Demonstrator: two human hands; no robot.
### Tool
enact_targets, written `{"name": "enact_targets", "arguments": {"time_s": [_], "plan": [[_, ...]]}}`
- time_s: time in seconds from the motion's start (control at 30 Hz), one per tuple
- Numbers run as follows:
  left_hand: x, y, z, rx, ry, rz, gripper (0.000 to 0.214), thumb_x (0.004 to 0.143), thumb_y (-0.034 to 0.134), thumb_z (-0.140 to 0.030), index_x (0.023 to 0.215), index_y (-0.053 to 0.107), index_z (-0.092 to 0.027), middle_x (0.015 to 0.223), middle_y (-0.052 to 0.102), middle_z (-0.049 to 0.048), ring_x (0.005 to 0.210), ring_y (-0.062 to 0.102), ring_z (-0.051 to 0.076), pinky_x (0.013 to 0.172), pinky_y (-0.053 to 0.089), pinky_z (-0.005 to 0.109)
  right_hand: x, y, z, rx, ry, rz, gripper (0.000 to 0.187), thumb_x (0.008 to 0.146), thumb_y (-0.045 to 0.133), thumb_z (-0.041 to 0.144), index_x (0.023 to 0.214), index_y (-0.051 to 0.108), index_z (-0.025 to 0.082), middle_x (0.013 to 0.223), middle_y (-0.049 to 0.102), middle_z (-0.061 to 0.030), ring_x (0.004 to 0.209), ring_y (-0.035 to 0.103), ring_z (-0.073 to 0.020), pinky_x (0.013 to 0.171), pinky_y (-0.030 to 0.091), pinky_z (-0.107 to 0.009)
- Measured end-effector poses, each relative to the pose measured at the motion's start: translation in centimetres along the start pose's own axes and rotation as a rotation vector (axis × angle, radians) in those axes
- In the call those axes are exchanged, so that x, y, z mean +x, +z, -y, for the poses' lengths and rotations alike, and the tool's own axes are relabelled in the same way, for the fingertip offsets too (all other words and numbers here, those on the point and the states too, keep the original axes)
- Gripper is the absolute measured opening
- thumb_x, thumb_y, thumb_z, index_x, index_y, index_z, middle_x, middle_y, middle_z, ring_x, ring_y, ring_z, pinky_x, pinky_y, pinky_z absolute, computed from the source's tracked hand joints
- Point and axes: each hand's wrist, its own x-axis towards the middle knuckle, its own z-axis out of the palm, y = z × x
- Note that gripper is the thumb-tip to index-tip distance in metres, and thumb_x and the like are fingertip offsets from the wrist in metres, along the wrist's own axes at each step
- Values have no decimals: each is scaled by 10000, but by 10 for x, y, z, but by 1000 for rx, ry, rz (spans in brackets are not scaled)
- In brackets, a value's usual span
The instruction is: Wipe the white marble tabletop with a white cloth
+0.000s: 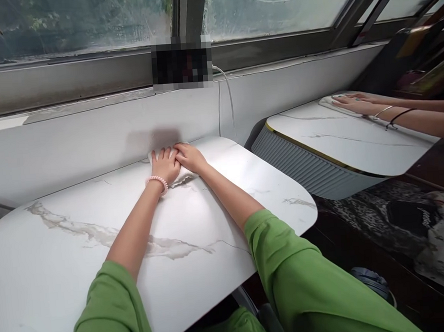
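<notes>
A whitish cloth (185, 177) lies on the white marble-patterned table (195, 212), close to the wall. My left hand (165, 167), with a pink coiled band at the wrist, lies flat on the cloth with its fingers spread. Beside it, my right hand (190, 159) rests palm down on the cloth, its fingers stretched toward my left hand and touching it. The two hands cover much of the cloth.
At the right, another person's hands (348, 103) press a light cloth (325, 102) on a second marble-patterned table (340, 138) with a ribbed side. A white cable (229, 93) hangs down the wall. Bags (409, 219) lie below on the right.
</notes>
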Motion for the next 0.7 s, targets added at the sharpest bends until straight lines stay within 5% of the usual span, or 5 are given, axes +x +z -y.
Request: {"name": "enact_targets", "arguments": {"time_s": [0.2,0.4,0.6,0.7], "plan": [[-37,-10,-12,43,28,62,529,985,213,-311,1485,302,-166,1550,298,107,1434,236,287,1152,111,582,-33,0,13,-40,-39,13,433,842,381,212,1227,572,155,1328,584,-106,1261,489,-264,1083,364,-436],[-110,-22,-41,55,93,68,513,984,268,-306,1465,342,-144,1547,296,133,1435,225,310,1147,112,599,-112,-16,41,-132,-79,87,487,870,334,211,1319,487,103,1440,470,-146,1364,375,-269,1131,286,-453],[-184,-33,-66,23,252,32,512,957,358,-306,1434,399,-125,1504,378,148,1379,342,322,1144,207,553,-189,-56,78,-178,-173,114,341,855,419,271,1134,566,141,1135,630,-146,1068,545,-290,940,426,-436],[-210,-35,-76,30,250,5,514,948,373,-300,1422,419,-108,1492,393,157,1368,359,337,1138,226,554,-215,-60,92,-181,-186,80,329,856,417,249,1139,546,142,1179,600,-159,1102,518,-294,958,407,-440]]}}
